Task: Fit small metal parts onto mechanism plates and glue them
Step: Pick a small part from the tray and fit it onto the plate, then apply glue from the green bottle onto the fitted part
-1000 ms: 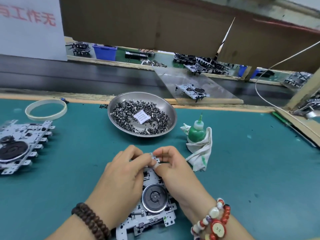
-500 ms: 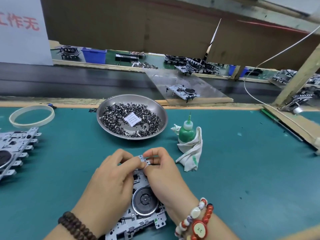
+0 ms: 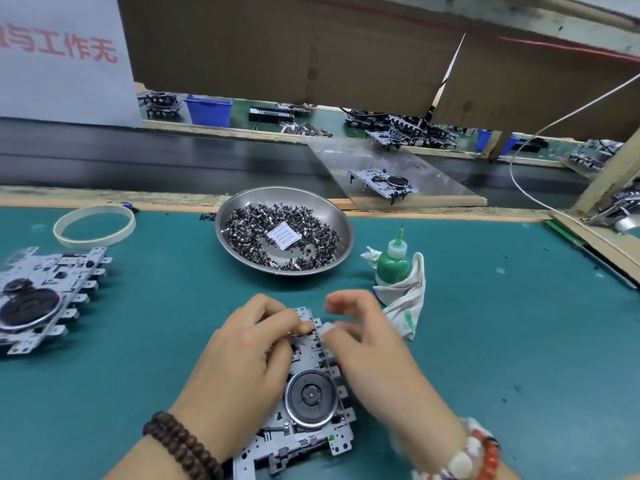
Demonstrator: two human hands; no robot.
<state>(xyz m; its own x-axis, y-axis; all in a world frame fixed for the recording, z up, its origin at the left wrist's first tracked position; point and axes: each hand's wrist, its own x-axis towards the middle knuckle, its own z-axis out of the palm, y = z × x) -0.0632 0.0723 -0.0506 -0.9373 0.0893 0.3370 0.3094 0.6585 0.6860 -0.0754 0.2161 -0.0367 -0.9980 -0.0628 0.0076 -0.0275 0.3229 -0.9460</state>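
A metal mechanism plate (image 3: 311, 396) with a round black flywheel lies on the green mat in front of me. My left hand (image 3: 242, 362) rests on its left side and pinches its far edge with curled fingers. My right hand (image 3: 374, 355) is motion-blurred at the plate's far right corner. Its taped thumb is at the edge and its fingers are lifted, loosely bent. A steel bowl (image 3: 343, 216) holding several small dark metal parts (image 3: 256, 230) stands beyond the plate. A green glue bottle (image 3: 393, 263) stands upright in a white cloth (image 3: 405, 306) to the right.
A second mechanism plate (image 3: 45, 296) lies at the left edge, with a white tape ring (image 3: 93, 225) behind it. A black conveyor belt (image 3: 173, 161) runs along the far side, carrying another plate (image 3: 384, 181) on a clear sheet. A wooden rail (image 3: 595, 244) borders the right.
My right hand has let go of the plate's far edge and its fingers have opened and lifted. My left hand keeps its pinch. The camera view swung back to the left.
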